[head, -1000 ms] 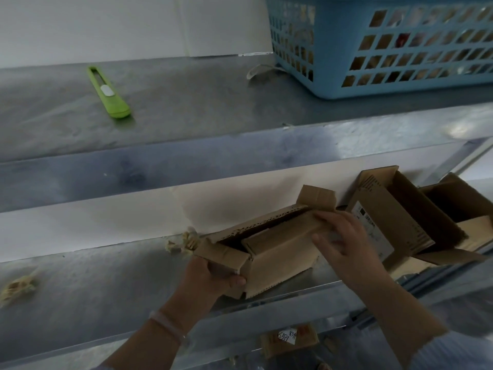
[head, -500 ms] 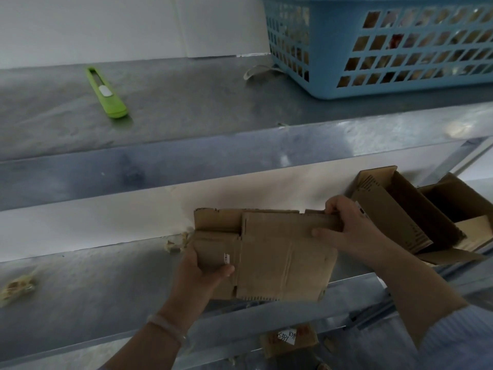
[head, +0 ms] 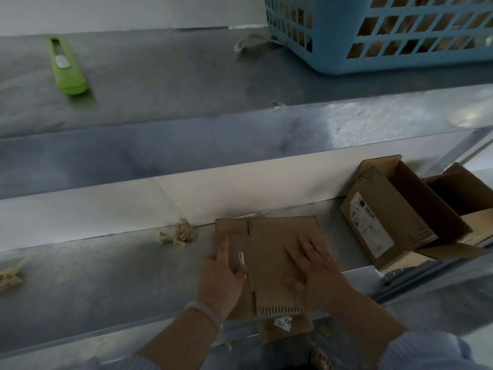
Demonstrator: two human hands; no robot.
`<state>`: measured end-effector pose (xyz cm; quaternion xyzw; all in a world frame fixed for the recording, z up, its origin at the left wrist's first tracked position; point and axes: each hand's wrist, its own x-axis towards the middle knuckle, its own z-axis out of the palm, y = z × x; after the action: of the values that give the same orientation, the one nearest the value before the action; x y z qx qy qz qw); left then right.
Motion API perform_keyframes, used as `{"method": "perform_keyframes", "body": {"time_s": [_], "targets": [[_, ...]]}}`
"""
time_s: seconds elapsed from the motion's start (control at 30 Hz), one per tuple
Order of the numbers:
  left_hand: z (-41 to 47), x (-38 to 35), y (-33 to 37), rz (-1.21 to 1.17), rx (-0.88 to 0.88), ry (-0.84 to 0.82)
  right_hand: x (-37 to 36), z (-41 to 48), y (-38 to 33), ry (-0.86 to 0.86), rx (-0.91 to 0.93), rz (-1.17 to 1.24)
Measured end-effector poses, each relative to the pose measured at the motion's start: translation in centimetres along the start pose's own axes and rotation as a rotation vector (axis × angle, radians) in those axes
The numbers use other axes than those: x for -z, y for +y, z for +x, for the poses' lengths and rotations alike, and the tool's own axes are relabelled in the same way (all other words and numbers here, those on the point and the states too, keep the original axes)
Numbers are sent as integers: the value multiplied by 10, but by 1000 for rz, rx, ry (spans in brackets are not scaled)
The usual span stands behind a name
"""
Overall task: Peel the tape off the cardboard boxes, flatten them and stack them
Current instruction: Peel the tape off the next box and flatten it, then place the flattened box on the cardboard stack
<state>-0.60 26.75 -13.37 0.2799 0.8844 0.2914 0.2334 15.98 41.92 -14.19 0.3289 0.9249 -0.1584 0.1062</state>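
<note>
A flattened box point(head: 274, 241) lay on the lower shelf point(head: 106, 276), its near edge reaching the shelf's front lip, as a person pressed it down with both hands. The left hand point(head: 221, 276) rested on the box's left edge, fingers straight and close together, thumb laid across the cardboard beside a small barcode sticker point(head: 241, 257). A pale bracelet point(head: 205, 311) circled that wrist. The right hand point(head: 317, 265) lay palm-down on the box's right half, fingers straight and slightly apart.

Two open boxes stood on the same shelf, to the right and apart from the flattened one: the nearer point(head: 386, 209) carried a white label, and the farther point(head: 458, 193) was cut off by the frame edge. Crumpled tape scraps point(head: 178, 233) sat against the back wall just left of the flattened box.

On the upper shelf point(head: 173, 84) a green cutter point(head: 68, 66) lay at left, well apart from a blue basket point(head: 386, 30) at right, with a loose tape strip point(head: 250, 41) touching the basket's corner.
</note>
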Motion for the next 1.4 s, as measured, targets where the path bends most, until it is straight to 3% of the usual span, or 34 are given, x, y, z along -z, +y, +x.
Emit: {"method": "perform_keyframes", "body": {"time_s": [0.07, 0.13, 0.23, 0.43, 0.6, 0.9, 1.1, 1.23, 1.4], "targets": [[1, -2, 0, 318, -36, 10, -6, 0, 3, 36, 13, -8], [3, -4, -5, 507, -224, 115, -5, 2, 5, 60, 17, -20], [17, -8, -13, 540, -431, 72, -3, 6, 8, 73, 36, -30], [40, -9, -19, 591, -446, -96, -4, 23, 18, 98, 27, -85], [43, -10, -17, 666, -477, -113, -5, 26, 15, 115, -7, -84], [35, -16, -17, 624, -411, -47, -7, 28, 11, 116, -80, -75], [38, -14, -17, 652, -343, -144, -2, 31, 16, 42, -56, -79], [32, -15, -16, 634, -290, -77, 2, 35, 28, 5, -9, -10], [-6, -11, -18, 591, -46, 97, 11, 15, 40, -3, -82, 147]]}}
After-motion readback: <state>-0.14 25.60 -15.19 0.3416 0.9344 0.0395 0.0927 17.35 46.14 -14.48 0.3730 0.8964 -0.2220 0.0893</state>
